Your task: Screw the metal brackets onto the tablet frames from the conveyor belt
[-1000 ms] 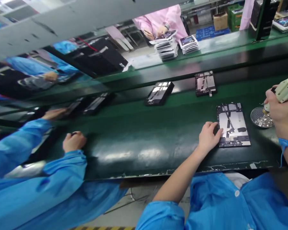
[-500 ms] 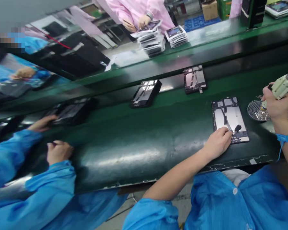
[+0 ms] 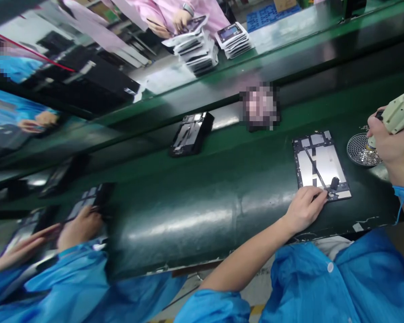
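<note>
An opened tablet (image 3: 323,162), its silver and black inside facing up, lies flat on the green bench. My left hand (image 3: 306,208) is closed at its lower left corner, fingertips touching the edge and the board there. A dark strip runs slantwise across the tablet, and a small black piece (image 3: 335,182) sits near its lower end. My right hand (image 3: 392,143) is wrapped round a pale green electric screwdriver (image 3: 399,115). The screwdriver's tip points down into a round perforated dish (image 3: 356,150) with many small screws.
A dark tablet stack (image 3: 191,134) stands at the bench's back edge; a pixelated patch (image 3: 261,107) covers another item. At left, a co-worker's hands (image 3: 79,229) handle tablets. Across the bench, a person in pink works over piled white-wrapped units (image 3: 195,51). The green bench (image 3: 188,197) curves down in front.
My view has shifted slightly. My left hand stays at the tablet's corner, and the screwdriver tip stays at the dish. The co-worker's hands have moved onto tablets nearer the front.
</note>
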Demonstrator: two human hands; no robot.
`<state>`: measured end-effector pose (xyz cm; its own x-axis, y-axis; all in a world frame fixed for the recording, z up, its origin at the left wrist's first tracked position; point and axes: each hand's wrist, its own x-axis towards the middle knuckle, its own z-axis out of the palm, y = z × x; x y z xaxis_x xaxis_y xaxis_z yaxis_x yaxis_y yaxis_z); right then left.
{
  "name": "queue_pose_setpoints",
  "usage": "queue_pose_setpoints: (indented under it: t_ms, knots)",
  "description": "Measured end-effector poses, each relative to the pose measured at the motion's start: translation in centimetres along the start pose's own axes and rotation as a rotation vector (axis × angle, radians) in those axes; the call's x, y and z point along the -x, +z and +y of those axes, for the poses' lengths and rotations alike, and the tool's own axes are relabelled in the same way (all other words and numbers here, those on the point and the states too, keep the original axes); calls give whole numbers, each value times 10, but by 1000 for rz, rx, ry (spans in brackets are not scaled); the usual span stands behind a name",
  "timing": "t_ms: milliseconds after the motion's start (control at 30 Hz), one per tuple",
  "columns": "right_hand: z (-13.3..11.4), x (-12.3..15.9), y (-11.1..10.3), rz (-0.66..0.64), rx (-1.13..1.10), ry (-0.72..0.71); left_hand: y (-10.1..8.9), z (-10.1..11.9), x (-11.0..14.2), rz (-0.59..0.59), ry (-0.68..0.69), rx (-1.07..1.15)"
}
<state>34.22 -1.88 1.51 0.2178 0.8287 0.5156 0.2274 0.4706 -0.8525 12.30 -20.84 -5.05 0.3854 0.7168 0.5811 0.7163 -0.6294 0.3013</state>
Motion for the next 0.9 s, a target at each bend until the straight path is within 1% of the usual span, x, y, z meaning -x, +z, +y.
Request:
queue_pose_setpoints:
  t_ms: [67,133,233,300,433,467,567,633,667,733,800,833,900]
  knots:
    - [-1,0,0,-4,5,16,0,0,1,-29,29,8]
    - [-2,1,0,-20,5,8,0,-1,3,-41,19,8]
    - [-3,1,-1,-40,34,-2,1,-2,5,1,-6,1]
    - [-4,1,-1,-45,40,8,1,-2,6,13,1,2]
    - [-5,1,-1,-39,11,-15,0,-2,5,-45,25,27]
    - [-5,1,-1,-38,2,-27,0,-2,5,-43,15,36]
    - [-4,1,0,-40,-27,-33,-1,-2,5,50,-57,32]
    - [-4,1,0,-32,-38,-28,-2,-2,5,99,-57,21]
    - [-4,1,1,-28,-44,-28,-2,-2,5,93,-30,23]
    - [-5,1,2,-19,-55,-34,-1,-2,4,33,31,43]
    - [-5,1,2,-18,-61,-34,0,-3,3,-10,40,56]
    - [-6,1,2,-20,-60,-32,0,-3,3,-5,20,52]
    - [-5,1,1,-28,-51,-30,0,-4,4,57,-35,31]
